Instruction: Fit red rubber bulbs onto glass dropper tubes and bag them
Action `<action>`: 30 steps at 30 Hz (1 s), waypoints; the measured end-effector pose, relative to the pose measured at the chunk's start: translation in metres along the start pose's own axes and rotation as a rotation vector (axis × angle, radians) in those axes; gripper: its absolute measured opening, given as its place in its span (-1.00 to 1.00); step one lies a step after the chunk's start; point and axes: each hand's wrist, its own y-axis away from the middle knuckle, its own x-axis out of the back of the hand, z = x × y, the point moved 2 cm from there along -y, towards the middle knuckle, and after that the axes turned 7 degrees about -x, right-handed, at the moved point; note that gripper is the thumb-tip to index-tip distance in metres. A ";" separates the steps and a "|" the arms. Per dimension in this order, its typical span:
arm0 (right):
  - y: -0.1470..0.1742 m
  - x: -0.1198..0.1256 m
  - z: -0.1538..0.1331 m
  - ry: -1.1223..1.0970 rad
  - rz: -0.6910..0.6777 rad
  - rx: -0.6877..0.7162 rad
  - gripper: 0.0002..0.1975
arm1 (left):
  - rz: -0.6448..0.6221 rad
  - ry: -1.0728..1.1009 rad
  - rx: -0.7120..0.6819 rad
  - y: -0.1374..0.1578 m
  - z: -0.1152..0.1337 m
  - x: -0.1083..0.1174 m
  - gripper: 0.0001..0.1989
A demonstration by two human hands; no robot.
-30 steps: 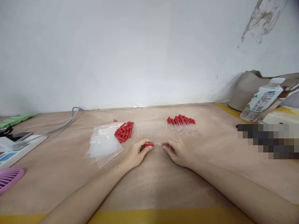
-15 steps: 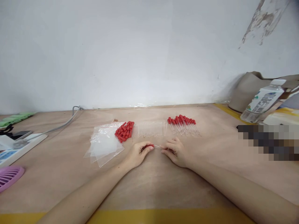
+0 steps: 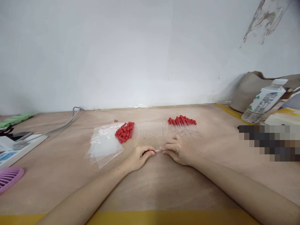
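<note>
My left hand (image 3: 141,157) is closed around a red rubber dropper bulb (image 3: 154,151), of which only the end shows past the fingers. A clear glass dropper tube (image 3: 157,151) runs from the bulb to my right hand (image 3: 176,151), which pinches its other end between thumb and fingers. Beyond my hands lies a row of clear dropper tubes (image 3: 150,129). A pile of loose red bulbs (image 3: 125,132) sits left of the row. To the right, several droppers with red bulbs fitted (image 3: 184,125) lie side by side.
Clear plastic bags (image 3: 105,145) overlap left of the bulbs. At the far left are a power strip (image 3: 23,150) with a grey cable (image 3: 62,126) and a pink slatted object (image 3: 10,178). A plastic bottle (image 3: 264,101) and a grey bag (image 3: 246,89) stand at the right.
My left hand has moved slightly right and down, covering more of the red bulb. The dropper now lies more level, and less of its tube shows between my hands.
</note>
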 end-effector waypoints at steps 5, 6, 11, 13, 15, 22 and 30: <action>0.004 -0.006 0.001 -0.020 0.079 -0.067 -0.86 | 0.078 0.054 0.093 -0.002 -0.004 0.000 -0.77; 0.004 -0.007 0.000 -0.024 0.075 -0.060 -0.86 | 0.076 0.056 0.092 -0.001 -0.004 0.000 -0.77; 0.002 -0.003 0.000 -0.049 -0.012 -0.012 -0.83 | 0.027 0.026 0.033 0.001 -0.002 0.000 -0.80; 0.000 0.000 0.001 -0.046 -0.046 0.011 -0.83 | -0.012 0.005 0.007 0.002 0.001 0.000 -0.80; -0.001 0.002 0.001 -0.029 -0.069 0.033 -0.82 | -0.049 -0.014 -0.022 0.002 0.003 0.000 -0.81; 0.002 -0.008 -0.006 0.140 0.096 0.046 -0.76 | 0.005 -0.175 -0.057 0.001 0.005 -0.001 -0.79; 0.005 -0.008 0.010 0.080 0.114 -0.030 -0.82 | 0.119 -0.168 -0.091 -0.003 0.009 0.003 -0.81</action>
